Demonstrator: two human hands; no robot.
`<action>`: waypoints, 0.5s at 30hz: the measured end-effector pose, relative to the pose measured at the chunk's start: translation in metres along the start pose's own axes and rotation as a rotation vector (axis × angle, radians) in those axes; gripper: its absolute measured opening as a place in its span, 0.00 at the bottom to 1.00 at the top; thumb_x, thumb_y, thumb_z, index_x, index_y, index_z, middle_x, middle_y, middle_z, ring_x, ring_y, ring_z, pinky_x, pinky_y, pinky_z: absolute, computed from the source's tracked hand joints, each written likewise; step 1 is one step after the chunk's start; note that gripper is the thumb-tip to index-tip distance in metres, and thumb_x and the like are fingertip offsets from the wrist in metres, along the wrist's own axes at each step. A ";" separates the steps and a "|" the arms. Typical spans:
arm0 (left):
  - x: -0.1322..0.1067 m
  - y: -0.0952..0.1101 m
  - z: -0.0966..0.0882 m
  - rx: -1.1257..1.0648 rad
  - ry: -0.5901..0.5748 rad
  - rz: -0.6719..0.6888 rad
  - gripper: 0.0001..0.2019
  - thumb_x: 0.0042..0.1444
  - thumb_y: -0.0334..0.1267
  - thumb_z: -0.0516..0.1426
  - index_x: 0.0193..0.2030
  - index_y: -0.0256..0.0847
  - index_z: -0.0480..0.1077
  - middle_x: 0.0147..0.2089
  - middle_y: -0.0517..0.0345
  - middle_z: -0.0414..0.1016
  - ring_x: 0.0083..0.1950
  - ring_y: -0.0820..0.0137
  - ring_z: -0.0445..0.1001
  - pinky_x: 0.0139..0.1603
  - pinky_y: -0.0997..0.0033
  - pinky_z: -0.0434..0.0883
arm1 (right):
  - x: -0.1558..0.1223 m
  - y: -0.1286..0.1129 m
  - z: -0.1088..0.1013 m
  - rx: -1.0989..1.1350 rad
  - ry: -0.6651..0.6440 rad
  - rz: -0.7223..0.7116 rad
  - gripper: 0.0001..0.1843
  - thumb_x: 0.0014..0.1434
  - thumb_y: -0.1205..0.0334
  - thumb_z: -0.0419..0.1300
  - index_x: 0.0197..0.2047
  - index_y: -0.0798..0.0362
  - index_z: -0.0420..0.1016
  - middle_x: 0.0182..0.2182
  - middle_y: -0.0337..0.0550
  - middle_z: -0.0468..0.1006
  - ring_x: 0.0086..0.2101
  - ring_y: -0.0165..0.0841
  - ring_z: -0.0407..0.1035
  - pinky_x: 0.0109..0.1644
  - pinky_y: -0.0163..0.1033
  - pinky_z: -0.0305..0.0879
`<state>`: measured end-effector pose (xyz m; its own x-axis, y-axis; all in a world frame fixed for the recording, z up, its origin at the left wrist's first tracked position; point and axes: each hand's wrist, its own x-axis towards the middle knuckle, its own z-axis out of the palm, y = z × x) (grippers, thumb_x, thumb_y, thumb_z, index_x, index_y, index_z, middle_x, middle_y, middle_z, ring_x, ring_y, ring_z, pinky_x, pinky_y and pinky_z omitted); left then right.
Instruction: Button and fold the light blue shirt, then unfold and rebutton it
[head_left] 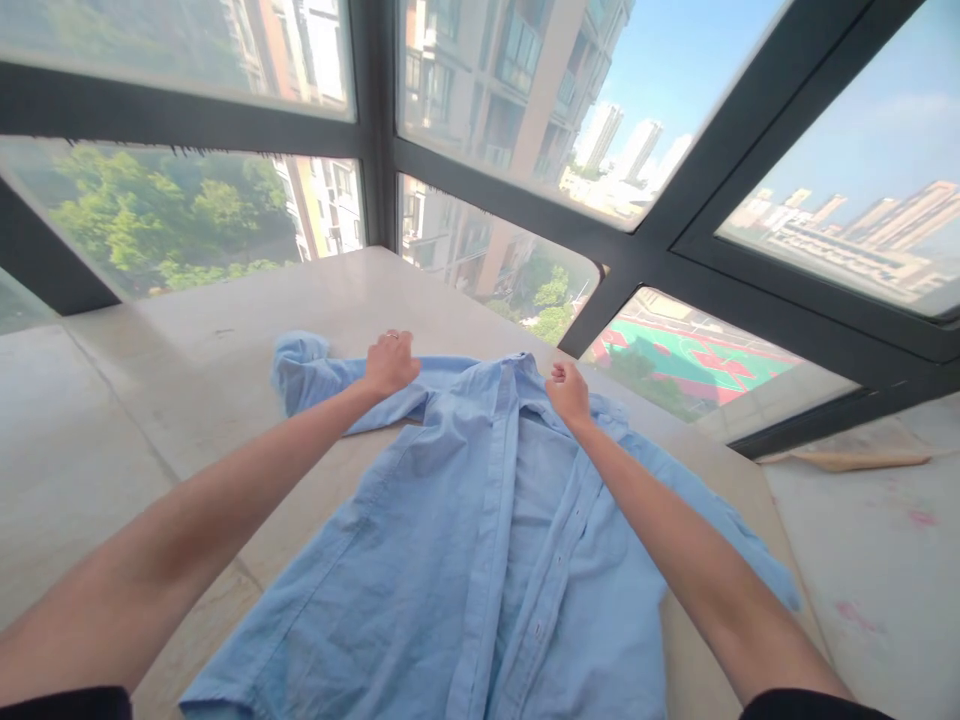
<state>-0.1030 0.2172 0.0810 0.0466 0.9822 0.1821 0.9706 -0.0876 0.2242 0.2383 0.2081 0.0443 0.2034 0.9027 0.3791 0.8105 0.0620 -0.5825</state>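
Observation:
A light blue button-up shirt [450, 500] lies spread on a pale stone ledge, its collar away from me and its front partly open. My left hand [393, 362] is closed on the cloth of the left sleeve, near the shoulder. The end of that sleeve is bunched up on the left. At the other shoulder, beside the collar [517, 362], my right hand [567, 392] is curled closed at the shirt's upper edge. Its fingertips are partly hidden. The right sleeve [735, 530] stretches toward the lower right, partly behind my forearm.
Dark window frames [379, 130] meet in a corner behind the ledge [217, 350]. Trees, tall buildings and a sports court show through the glass. To the right is a whitish surface [862, 540] with pink marks and a brown-edged piece [855, 460].

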 end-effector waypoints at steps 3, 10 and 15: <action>-0.020 0.039 0.004 -0.108 0.008 0.089 0.22 0.58 0.36 0.53 0.59 0.32 0.65 0.58 0.38 0.70 0.59 0.53 0.68 0.57 0.56 0.67 | -0.037 0.001 -0.019 0.153 0.095 -0.007 0.17 0.51 0.64 0.52 0.44 0.54 0.71 0.37 0.47 0.78 0.36 0.37 0.71 0.48 0.44 0.68; -0.104 0.118 0.025 -0.223 -0.124 0.256 0.17 0.59 0.35 0.53 0.55 0.35 0.69 0.61 0.39 0.69 0.69 0.54 0.59 0.61 0.55 0.66 | -0.127 0.009 -0.053 0.304 0.084 0.167 0.17 0.49 0.59 0.54 0.43 0.55 0.71 0.32 0.44 0.76 0.33 0.36 0.70 0.43 0.43 0.69; -0.169 0.144 0.051 -0.194 -0.241 0.283 0.19 0.60 0.36 0.54 0.57 0.34 0.68 0.67 0.37 0.63 0.73 0.51 0.53 0.69 0.48 0.57 | -0.195 0.010 -0.064 0.313 0.007 0.224 0.18 0.51 0.58 0.55 0.45 0.55 0.72 0.32 0.43 0.76 0.33 0.35 0.70 0.42 0.43 0.68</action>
<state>0.0411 0.0471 0.0338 0.3815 0.9235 0.0387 0.8502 -0.3671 0.3775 0.2413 0.0054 0.0104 0.3613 0.9058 0.2215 0.5387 -0.0088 -0.8425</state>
